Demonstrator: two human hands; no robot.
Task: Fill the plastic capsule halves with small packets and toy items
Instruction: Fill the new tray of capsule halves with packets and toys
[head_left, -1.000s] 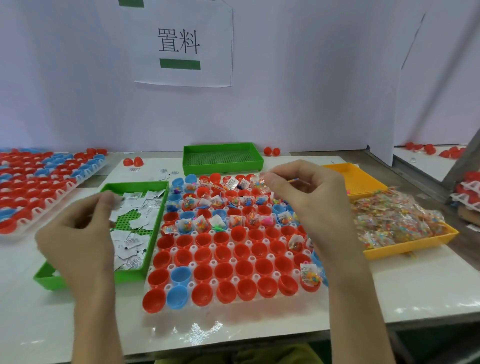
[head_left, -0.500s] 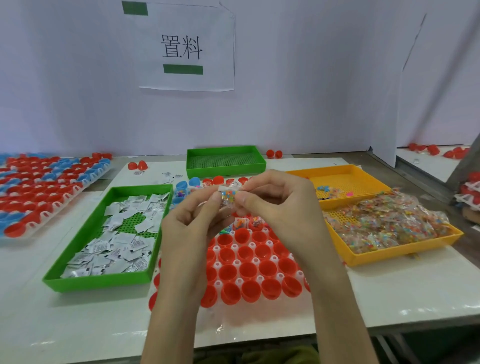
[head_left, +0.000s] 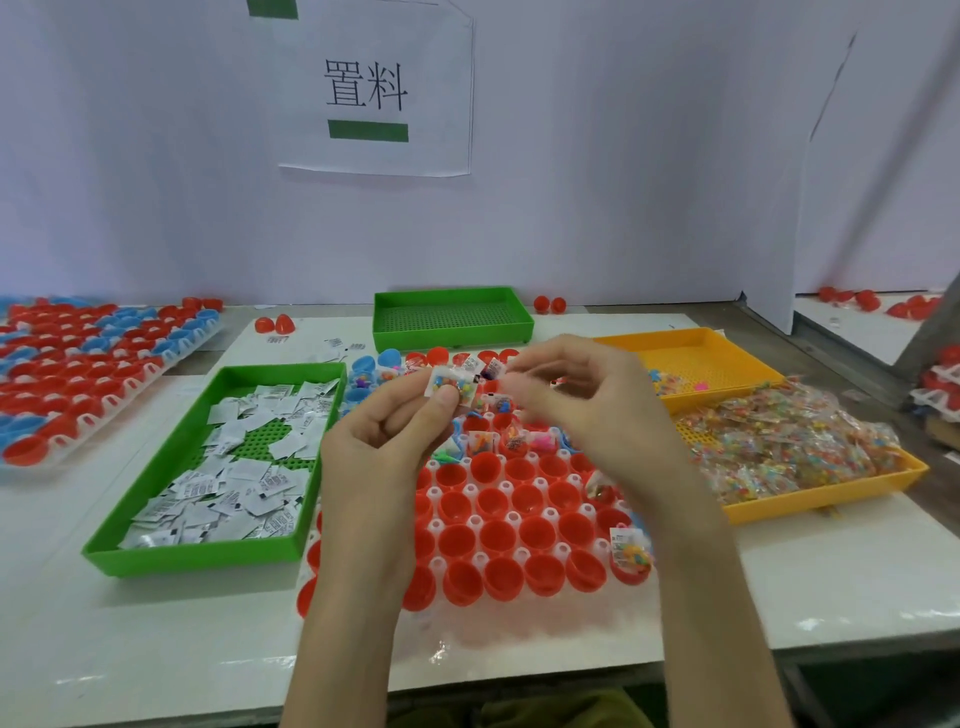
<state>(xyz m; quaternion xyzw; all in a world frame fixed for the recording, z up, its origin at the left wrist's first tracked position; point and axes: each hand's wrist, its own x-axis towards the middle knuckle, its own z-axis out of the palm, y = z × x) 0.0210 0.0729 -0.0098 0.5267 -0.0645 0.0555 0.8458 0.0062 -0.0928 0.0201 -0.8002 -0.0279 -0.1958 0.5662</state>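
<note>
A white holder of red capsule halves (head_left: 519, 525) lies in front of me; its far rows hold small packets and toys, and a front-right capsule holds one packet (head_left: 629, 553). My left hand (head_left: 384, 441) is raised over the holder, thumb and fingers pinching a clear packet of coloured beads (head_left: 449, 387). My right hand (head_left: 582, 405) hovers just right of that packet, fingers loosely curled and slightly blurred, with nothing seen in them. Both forearms hide parts of the holder.
A green tray (head_left: 156, 556) of white paper packets (head_left: 234, 467) sits on the left. A yellow tray (head_left: 810, 499) heaped with bead packets (head_left: 779, 447) sits on the right. An empty green tray (head_left: 452, 332) stands behind. Another capsule holder (head_left: 78, 374) lies far left.
My left hand came in from the green tray to meet the right hand over the holder. Both pinched the bead packet; now only the left holds it and the right has drawn slightly away.
</note>
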